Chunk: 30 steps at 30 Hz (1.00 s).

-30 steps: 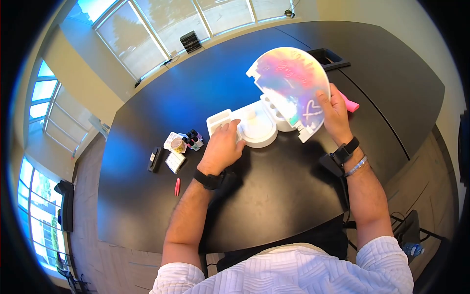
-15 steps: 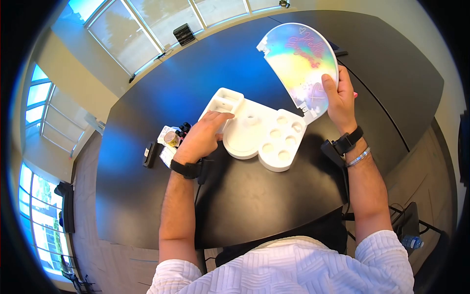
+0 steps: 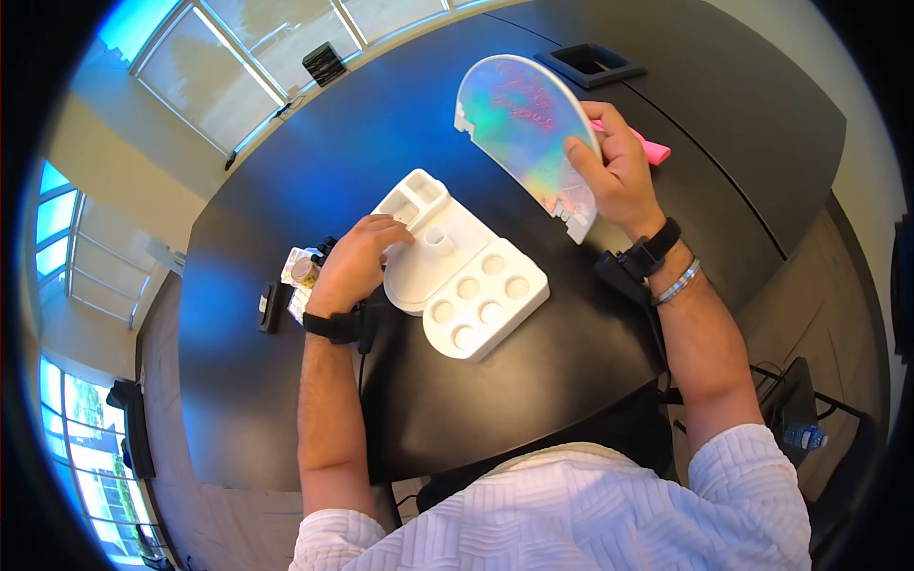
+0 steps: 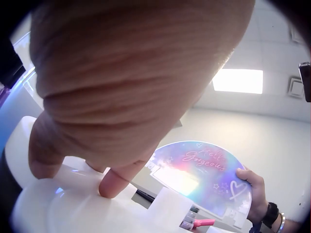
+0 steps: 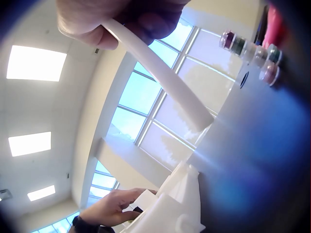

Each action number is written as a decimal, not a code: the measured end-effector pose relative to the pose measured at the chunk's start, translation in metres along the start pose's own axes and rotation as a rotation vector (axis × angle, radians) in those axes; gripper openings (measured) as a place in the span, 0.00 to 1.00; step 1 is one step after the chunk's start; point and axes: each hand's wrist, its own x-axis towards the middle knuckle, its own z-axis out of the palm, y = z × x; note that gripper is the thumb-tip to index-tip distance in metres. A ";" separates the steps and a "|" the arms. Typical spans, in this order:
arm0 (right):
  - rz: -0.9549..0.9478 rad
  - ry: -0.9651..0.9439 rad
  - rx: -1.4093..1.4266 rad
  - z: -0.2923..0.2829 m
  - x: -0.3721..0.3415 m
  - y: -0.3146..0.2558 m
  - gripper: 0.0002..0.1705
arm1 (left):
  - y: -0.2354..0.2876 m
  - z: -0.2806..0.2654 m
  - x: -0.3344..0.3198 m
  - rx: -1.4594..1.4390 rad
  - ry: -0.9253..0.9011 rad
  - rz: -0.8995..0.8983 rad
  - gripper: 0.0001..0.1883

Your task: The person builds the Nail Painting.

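My left hand [image 3: 350, 266] grips a white plastic organizer tray [image 3: 457, 224] at its far-left end, fingers over the walls by two rectangular compartments. A round recess with a short upright tube [image 3: 439, 241] fills the tray's middle. Several round wells mark its near-right end. With the thumb on its face, my right hand [image 3: 614, 171] holds a half-round iridescent panel [image 3: 524, 119] by its right edge, up off the table. Pink "Hello Gorgeous" lettering and a white heart show on the panel in the left wrist view; notched tabs stand at its straight edge's ends.
Left of my left hand lie a small jar [image 3: 305, 274], white packs and dark-capped bottles, with a black case [image 3: 269, 307] beyond. Behind my right hand is a pink object [image 3: 655, 152]. Small lidded pots [image 5: 250, 52] stand on the table. A black socket box [image 3: 590, 65] sits farther back.
The tray has turned, its welled end swinging out from behind the panel toward me. My left hand has moved left with its other end. The panel has risen, then shifted left.
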 end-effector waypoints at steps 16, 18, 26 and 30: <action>0.031 -0.235 -0.131 0.026 -0.016 -0.021 0.22 | 0.045 -0.009 0.010 -0.081 0.058 0.040 0.13; 0.018 -0.219 -0.128 0.029 -0.017 -0.020 0.21 | 0.041 -0.003 0.012 -0.094 0.110 0.052 0.10; -0.091 -0.146 -0.201 0.037 -0.019 -0.014 0.21 | 0.049 -0.003 0.013 -0.072 0.108 0.030 0.08; -0.067 -0.145 -0.234 0.038 -0.020 -0.017 0.22 | 0.051 -0.004 0.013 -0.055 0.105 0.019 0.08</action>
